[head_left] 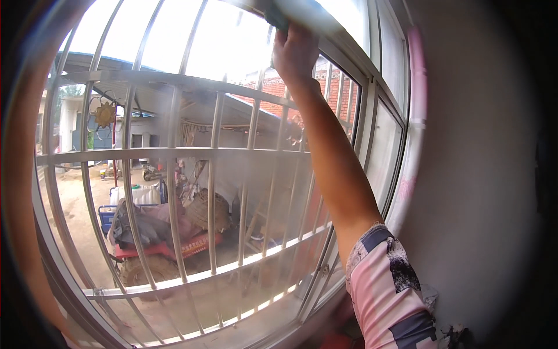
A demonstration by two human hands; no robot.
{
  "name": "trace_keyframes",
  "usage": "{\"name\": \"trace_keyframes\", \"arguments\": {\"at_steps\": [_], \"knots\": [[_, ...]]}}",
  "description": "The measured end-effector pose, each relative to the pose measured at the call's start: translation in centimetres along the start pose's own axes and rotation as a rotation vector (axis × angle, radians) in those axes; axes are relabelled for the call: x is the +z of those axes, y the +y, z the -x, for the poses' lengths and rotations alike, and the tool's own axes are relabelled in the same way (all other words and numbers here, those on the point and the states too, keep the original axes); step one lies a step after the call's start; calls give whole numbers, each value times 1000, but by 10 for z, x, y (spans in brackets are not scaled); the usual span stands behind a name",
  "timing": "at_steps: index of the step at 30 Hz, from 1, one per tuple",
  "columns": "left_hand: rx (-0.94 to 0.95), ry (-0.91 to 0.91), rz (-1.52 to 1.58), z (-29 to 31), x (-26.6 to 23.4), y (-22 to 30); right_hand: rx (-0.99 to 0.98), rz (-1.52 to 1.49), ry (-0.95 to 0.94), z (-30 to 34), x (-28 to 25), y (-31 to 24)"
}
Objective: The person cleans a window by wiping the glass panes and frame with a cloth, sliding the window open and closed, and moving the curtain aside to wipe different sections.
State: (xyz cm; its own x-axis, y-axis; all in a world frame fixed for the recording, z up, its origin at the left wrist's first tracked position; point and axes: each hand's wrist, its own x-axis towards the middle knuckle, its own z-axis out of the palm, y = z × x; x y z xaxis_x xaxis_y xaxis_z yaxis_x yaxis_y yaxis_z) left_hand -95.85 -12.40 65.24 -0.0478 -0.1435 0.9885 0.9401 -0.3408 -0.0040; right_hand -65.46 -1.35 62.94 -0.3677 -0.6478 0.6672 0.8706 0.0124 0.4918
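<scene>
My right hand (295,53) is raised high at the top of the window, its arm stretched up in a short patterned sleeve. Its fingers are closed on a dark green cloth (277,16), blurred and partly cut off by the upper edge. The cloth is held up by the window's top frame (332,36); whether it touches the glass or the frame I cannot tell. My left arm (18,145) runs up along the left rim, blurred and very near. The left hand itself does not show.
Metal security bars (174,154) cross the window. Sliding window panels (386,151) and a pink curtain (416,87) stand on the right, beside a plain wall (465,174). Outside are a red vehicle (195,245) with a covered load, a white tank (135,195) and a brick wall (343,93).
</scene>
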Motion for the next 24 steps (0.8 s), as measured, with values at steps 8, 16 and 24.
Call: {"name": "trace_keyframes", "arguments": {"at_steps": [8,16,24], "knots": [[304,139,-147,-18,24,-41,475,240,-78,48,-41,79],[503,282,-266,-27,32,-53,900,418,-62,3,-2,8],[354,58,-174,-33,25,-46,860,341,209,-67,59,-141]]}}
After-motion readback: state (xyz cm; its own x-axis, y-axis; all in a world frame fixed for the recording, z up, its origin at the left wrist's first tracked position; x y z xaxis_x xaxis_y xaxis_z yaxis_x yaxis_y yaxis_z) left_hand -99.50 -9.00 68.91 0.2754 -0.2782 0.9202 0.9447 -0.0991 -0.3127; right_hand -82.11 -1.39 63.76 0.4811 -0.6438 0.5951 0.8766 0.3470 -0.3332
